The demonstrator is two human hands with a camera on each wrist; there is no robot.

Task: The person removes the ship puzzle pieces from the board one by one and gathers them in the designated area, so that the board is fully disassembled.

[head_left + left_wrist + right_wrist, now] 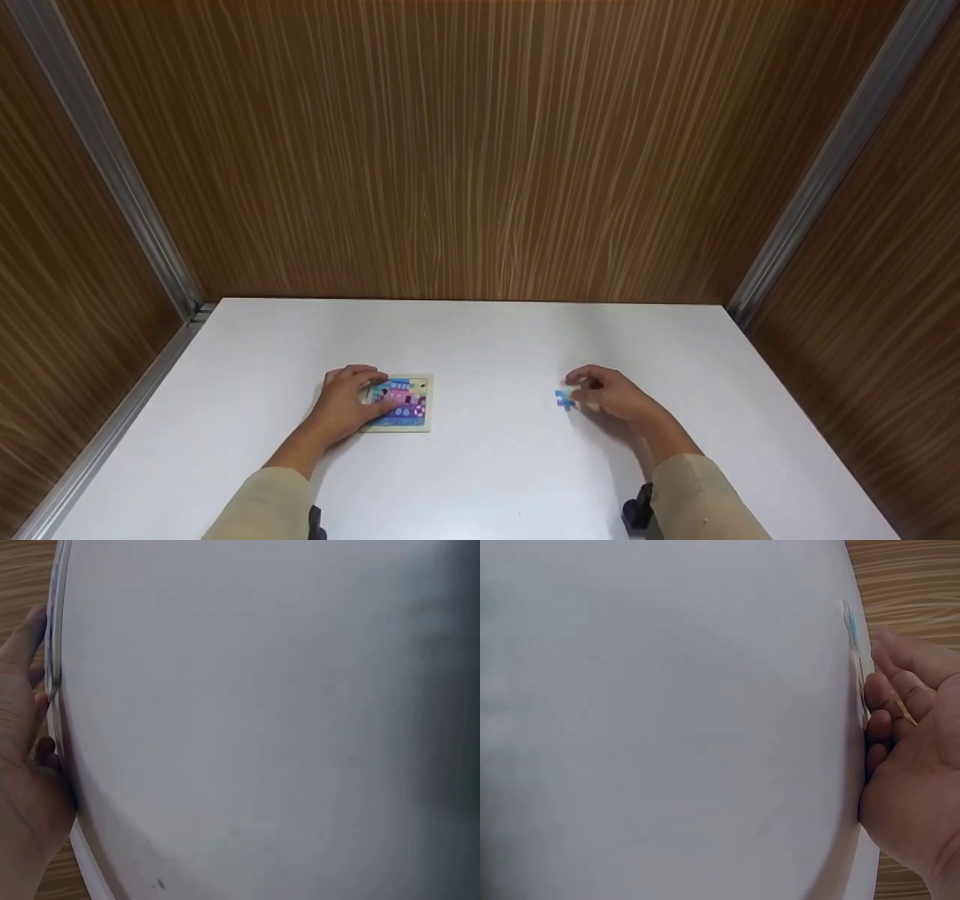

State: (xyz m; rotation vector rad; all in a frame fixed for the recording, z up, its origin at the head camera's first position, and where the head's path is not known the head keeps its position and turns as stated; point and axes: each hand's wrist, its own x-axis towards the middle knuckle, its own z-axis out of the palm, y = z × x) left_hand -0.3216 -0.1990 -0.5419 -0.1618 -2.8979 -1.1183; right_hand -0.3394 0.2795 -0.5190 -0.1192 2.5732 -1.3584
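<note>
My left hand (343, 401) lies at the left side of a small framed jigsaw puzzle (426, 427) with a pink, blue and purple picture. Its thumb reaches over the picture while the fingers bend round the upper left corner, partly covering that side. In the left wrist view the puzzle (58, 622) shows edge-on beside the hand (26, 727). Farther right, my right hand (615, 394) hovers low over loose blue puzzle pieces (564, 399), its thumb and forefinger apart and right at them. In the right wrist view, a piece (850, 624) lies flat just ahead of the bent fingers.
Both hands work over a white table (487, 465). Behind it rises a wood-grain panel (480, 150), with more panels and metal corner posts at the left and right. Dark wrist mounts (639, 510) sit by the sleeves.
</note>
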